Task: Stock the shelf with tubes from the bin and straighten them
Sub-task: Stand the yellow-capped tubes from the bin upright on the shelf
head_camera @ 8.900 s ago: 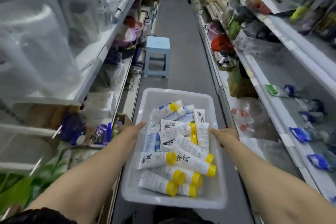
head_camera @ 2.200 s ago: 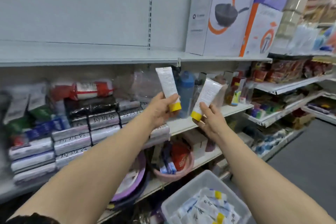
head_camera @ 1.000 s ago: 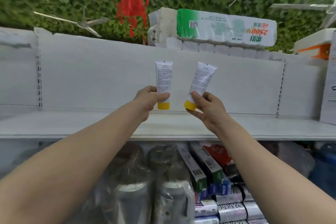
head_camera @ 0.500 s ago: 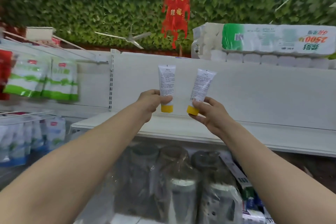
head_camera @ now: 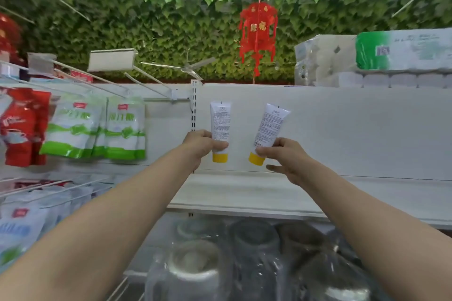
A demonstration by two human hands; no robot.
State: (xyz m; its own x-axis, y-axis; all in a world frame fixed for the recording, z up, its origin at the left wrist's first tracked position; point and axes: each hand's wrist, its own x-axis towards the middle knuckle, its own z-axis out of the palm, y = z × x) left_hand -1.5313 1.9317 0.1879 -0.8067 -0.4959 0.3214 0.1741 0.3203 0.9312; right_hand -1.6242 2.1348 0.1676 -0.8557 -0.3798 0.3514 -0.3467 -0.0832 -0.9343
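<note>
My left hand grips a white tube with a yellow cap pointing down, held upright. A second white tube with a yellow cap is in my right hand, leaning a little to the right. Both tubes hang in the air just above the bare white shelf, in front of its white back panel. Neither cap touches the shelf board. The bin is out of view.
Green-and-white pouches and red bags hang on pegs to the left. Wrapped paper rolls lie on top at the right. A red lantern hangs above. Glass jars in plastic wrap fill the level below.
My view has swung left along the shelf, bringing the hanging pouches into sight. Both hands keep their tubes raised and have lowered them slightly closer to the shelf board.
</note>
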